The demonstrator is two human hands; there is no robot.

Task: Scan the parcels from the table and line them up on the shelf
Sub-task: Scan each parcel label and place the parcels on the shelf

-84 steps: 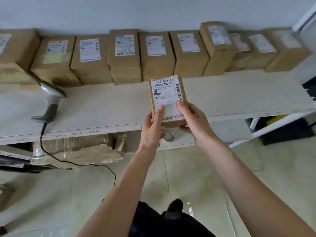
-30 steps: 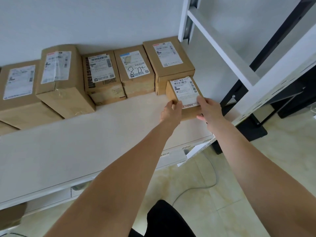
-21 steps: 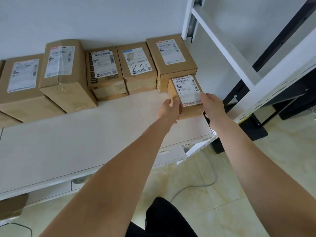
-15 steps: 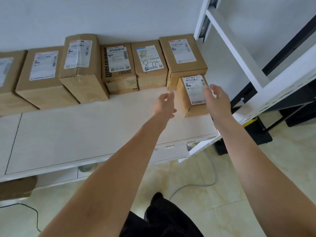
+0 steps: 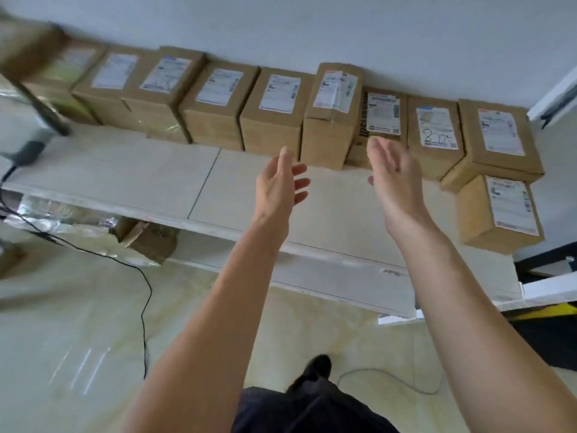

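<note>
A small brown parcel (image 5: 496, 210) with a white label stands alone at the right end of the white shelf (image 5: 131, 173), in front of the back row. Several cardboard parcels (image 5: 274, 117) with labels line the wall behind. My left hand (image 5: 279, 185) and my right hand (image 5: 395, 179) hover over the middle of the shelf, fingers loose and holding nothing, well left of the small parcel. A grey handheld scanner (image 5: 29, 148) sits blurred at the shelf's far left.
A black cable (image 5: 142, 304) runs from the scanner across the tiled floor. Crumpled cardboard and plastic (image 5: 140, 235) lie under the shelf. A white and black frame (image 5: 552, 101) rises at the right. The view is motion-blurred.
Both hands let go of the small parcel at the right end of the shelf and pulled back. The view swung left, showing more of the parcel row and the scanner.
</note>
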